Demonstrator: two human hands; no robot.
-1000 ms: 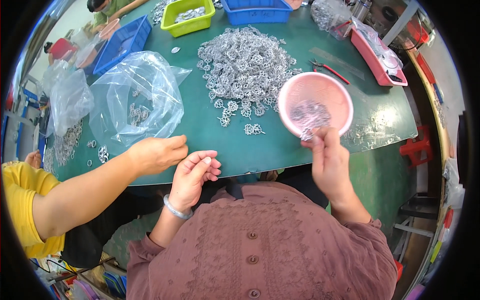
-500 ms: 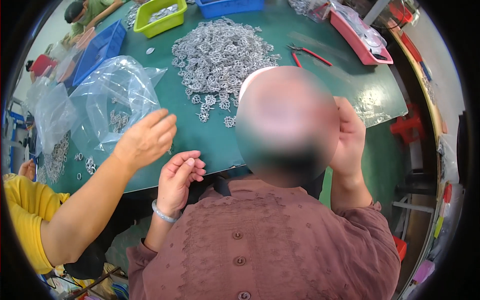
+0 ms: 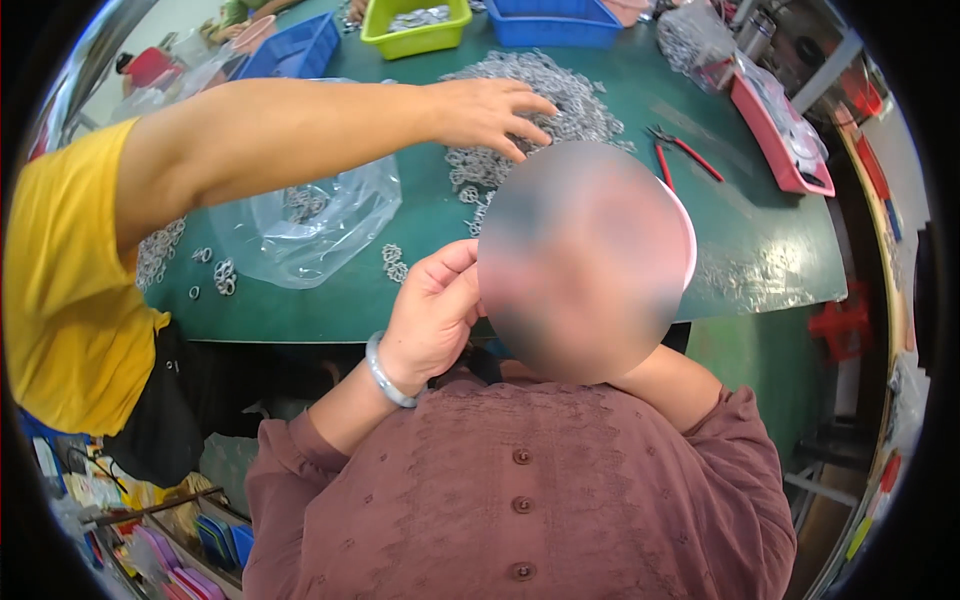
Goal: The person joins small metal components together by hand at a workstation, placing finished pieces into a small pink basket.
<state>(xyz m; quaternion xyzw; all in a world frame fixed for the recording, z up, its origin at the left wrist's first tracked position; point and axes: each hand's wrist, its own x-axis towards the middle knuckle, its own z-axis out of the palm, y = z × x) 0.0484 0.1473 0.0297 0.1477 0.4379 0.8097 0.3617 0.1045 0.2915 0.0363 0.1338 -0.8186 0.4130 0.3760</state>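
Observation:
My left hand [image 3: 432,315], with a pale bangle [image 3: 385,372] at its wrist, is raised at the near table edge. Its thumb and fingers are pinched together, and their tips run under a round blurred patch [image 3: 580,260]; what they hold is hidden. My right forearm [image 3: 675,388] bends in behind the same patch, which covers the right hand. Beyond the patch lies a heap of silvery openwork metal pieces [image 3: 572,100]. A co-worker's hand [image 3: 490,112], from a yellow sleeve [image 3: 75,270], reaches over that heap with fingers spread. A few similar pieces [image 3: 394,263] lie near my left hand.
A clear plastic bag [image 3: 345,235] with metal pieces lies left on the green table [image 3: 760,235]. Red-handled pliers [image 3: 690,155] rest right of the heap. Green [image 3: 425,38] and blue [image 3: 555,32] bins stand at the back, a pink tray [image 3: 775,135] at the far right.
The view has shifted. My left hand has moved up and right to the blurred patch, and my right hand has gone behind it. The co-worker's hand has moved from beside the bag to the heap.

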